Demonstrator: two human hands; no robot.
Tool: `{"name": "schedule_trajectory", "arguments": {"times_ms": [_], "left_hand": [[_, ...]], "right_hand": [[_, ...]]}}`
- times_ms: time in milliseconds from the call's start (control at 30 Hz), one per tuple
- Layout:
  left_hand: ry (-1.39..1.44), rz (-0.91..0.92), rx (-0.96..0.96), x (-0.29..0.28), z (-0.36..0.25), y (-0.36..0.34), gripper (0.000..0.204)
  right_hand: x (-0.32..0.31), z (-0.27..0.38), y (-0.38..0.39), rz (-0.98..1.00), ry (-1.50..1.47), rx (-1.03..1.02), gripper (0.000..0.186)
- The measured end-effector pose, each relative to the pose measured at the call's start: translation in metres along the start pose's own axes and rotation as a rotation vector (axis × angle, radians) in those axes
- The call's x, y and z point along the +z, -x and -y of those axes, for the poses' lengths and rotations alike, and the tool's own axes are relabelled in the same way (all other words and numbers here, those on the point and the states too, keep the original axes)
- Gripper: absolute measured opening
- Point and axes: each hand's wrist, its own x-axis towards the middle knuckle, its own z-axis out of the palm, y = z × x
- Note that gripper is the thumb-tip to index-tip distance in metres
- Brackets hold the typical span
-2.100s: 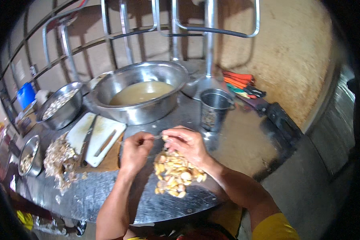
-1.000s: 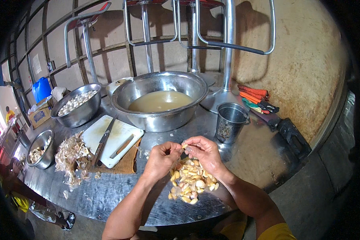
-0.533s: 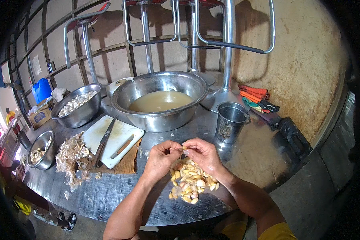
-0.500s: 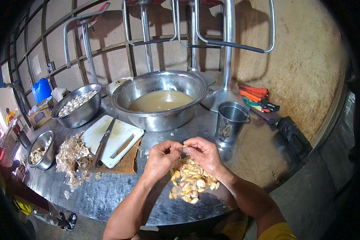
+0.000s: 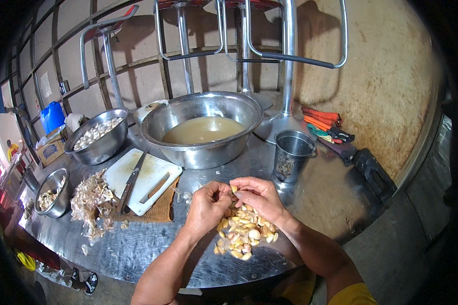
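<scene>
A yellowish garlic clove (image 5: 234,188) sits between the thumb and fingertips of my right hand (image 5: 262,197). Close beside it my left hand (image 5: 207,206) is closed in a pinch; whatever its fingertips hold is hidden. Right below both hands, a heap of garlic cloves (image 5: 245,231) lies on the steel table (image 5: 152,249), some yellow and bare, others with papery skin. Left of my arms is a mound of dry garlic skins (image 5: 91,201). A knife (image 5: 131,183) rests on the white cutting board (image 5: 116,170), which lies on a brown cloth (image 5: 158,209).
A large steel basin (image 5: 203,152) of cloudy water stands at the back. Leftward are a bowl of white cloves (image 5: 97,134) and a smaller steel bowl (image 5: 61,195). A metal cup (image 5: 292,155) stands right, near orange-handled gloves (image 5: 323,122). Upturned stools (image 5: 290,61) rise behind.
My fingertips have parted slightly, and the clove now shows more plainly at my right fingertips. The heap and the vessels stay where they were; the view has shifted a little.
</scene>
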Motion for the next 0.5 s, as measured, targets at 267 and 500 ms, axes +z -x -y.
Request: {"name": "schedule_trajectory", "arguments": {"times_ms": [267,500], "left_hand": [[0.071,-0.005,-0.009,0.0019,0.0033,-0.0017,0.015],[-0.009,0.025,0.018,-0.0004,0.0029,-0.0001,0.013]], "right_hand": [[-0.0004,-0.0127,-0.0007,-0.069,0.072,-0.09,0.022],[0.0022,-0.009,0.0022,-0.059,0.091,-0.041,0.02]]}}
